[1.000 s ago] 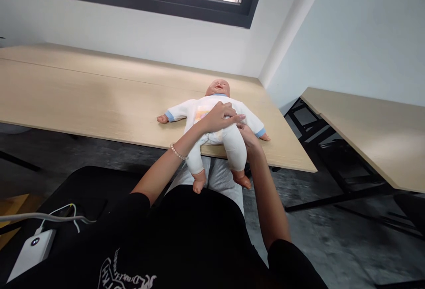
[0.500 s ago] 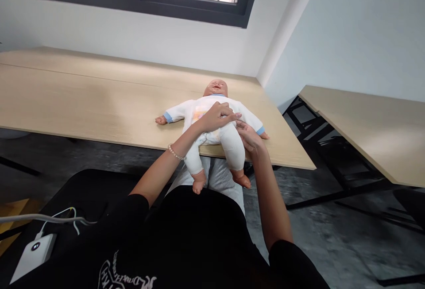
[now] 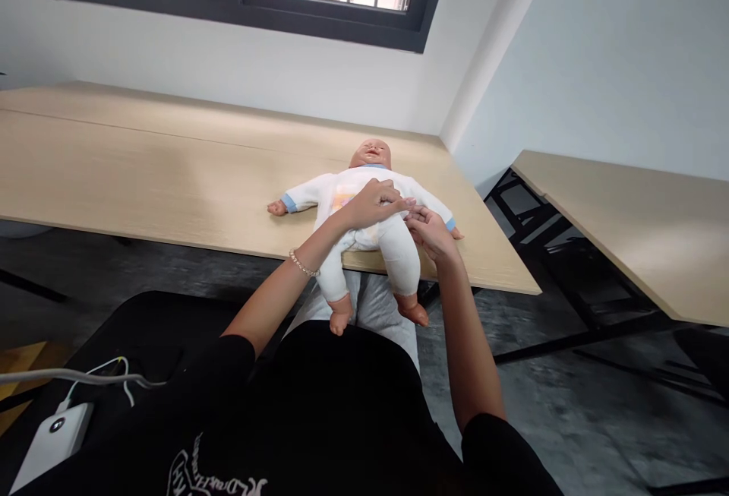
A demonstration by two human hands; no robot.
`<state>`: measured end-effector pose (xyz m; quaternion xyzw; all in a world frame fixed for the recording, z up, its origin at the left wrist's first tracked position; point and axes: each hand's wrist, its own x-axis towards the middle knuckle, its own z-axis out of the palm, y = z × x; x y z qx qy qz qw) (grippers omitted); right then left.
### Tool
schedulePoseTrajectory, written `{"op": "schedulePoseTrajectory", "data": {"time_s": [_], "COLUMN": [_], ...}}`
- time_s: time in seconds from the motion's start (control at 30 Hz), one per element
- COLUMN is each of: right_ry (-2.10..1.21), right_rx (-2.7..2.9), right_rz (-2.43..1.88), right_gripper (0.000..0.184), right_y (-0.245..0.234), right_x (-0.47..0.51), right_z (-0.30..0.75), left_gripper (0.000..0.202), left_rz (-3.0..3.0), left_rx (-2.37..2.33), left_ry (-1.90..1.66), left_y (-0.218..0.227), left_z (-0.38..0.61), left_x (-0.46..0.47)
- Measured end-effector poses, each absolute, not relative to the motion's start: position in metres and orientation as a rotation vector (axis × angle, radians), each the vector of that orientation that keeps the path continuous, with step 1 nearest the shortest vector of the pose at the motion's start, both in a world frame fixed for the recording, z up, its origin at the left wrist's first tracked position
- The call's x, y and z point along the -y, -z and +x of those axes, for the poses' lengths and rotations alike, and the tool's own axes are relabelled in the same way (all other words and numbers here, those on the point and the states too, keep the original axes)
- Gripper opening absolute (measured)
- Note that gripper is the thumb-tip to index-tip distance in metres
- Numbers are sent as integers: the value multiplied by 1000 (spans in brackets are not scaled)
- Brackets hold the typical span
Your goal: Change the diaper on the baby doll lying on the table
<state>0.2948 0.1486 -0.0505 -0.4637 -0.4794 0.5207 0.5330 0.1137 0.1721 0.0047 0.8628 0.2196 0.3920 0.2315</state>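
Note:
A baby doll (image 3: 371,153) in a white suit with blue cuffs lies on its back, head away from me, its lower legs hanging over the table edge. Around its hips is a diaper (image 3: 343,198) with an orange-printed front. My left hand (image 3: 373,203) reaches across the doll's belly, fingers bent and closed at the diaper's right-hand side. There my right hand (image 3: 430,230) meets it, palm partly up beside the hip, fingertips drawn together at the diaper's edge. The small part between the fingertips is mostly hidden.
The doll lies on a wooden table (image 3: 187,207) against the wall under a window (image 3: 319,21). A second table (image 3: 638,222) stands to the right across a gap. On a black chair (image 3: 165,321) at left lies a white power bank (image 3: 54,439) with cables.
My right hand has turned and its fingers have curled in toward my left fingertips. My left hand stays almost in place. The doll's leg on the right has shifted slightly.

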Motion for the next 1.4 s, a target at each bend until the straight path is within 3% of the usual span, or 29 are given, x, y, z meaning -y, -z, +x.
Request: {"op": "schedulePoseTrajectory", "data": {"time_s": [0.23,0.37,0.53,0.7,0.8,1.03,1.2,1.4], "right_ry": [-920,-732,-696,-638,-661,-623,-880,-703], "right_rx": [1126,1148,1252,1472,1498,1296,1363,1316], "right_rz": [-1141,-1172,-1193,-1092,-1054,-1127,-1136,-1229], "right_gripper": [37,40,41,42,43,43,52,38], "right_y": [37,26,13,0,-1,30,60,68], "right_x": [-154,-157,-157,-161,-164,-161,-158,-166], "right_z": [320,331,327,309,298,302,304,292], "left_gripper": [52,41,20,27,14,10,2,21], "left_rz": [2573,2667,2617,2442,2433,2287,2235,2151], "left_rx": [-625,-713,-770,-846,-837,-766,-743,-648], "left_ry": [-928,-789,-638,-712,-708,-847,-980,-933], "left_y": [3,4,2,-1,-1,6,9,11], "left_z": [121,125,133,140,142,146,146,144], "left_x": [-174,-177,-191,-207,-211,-218,-222,-219]}}
